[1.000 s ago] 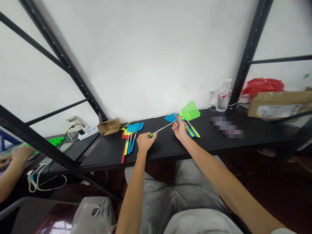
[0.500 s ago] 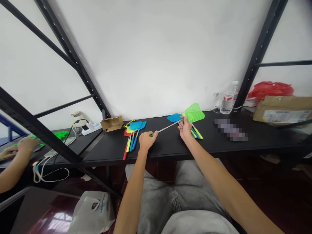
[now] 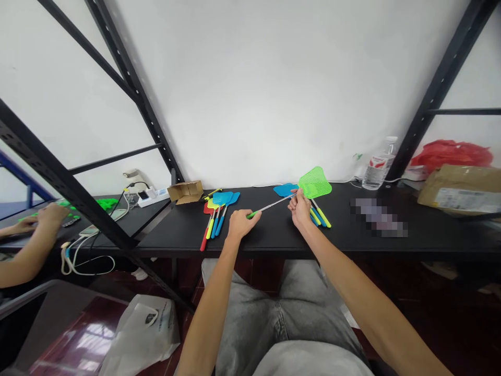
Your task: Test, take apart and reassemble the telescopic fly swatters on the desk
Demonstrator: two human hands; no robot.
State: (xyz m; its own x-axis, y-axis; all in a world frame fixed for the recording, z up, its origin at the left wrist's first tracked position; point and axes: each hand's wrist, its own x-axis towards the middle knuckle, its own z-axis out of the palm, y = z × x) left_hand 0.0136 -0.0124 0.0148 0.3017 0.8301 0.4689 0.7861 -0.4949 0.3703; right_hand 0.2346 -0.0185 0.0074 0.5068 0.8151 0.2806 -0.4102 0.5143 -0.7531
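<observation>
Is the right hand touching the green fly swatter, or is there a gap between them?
Touching. In the head view, the right hand pinches the green fly swatter just below its mesh head, while the left hand grips its green handle end.

Both arms bare, stretched forward from lower frame edge over lap, forearms converging slightly toward the far end.

Left hand: knuckles up, fingers curled shut in loose fist, thumb pointing right, heel of hand low, wrist straight.

Right hand: further forward and higher than left, wrist bent slightly inward, thumb and forefinger pinched together at top, remaining fingers folded beneath.

2 hands well apart, not touching. Right forearm longer in view, elbow out of frame.
</observation>
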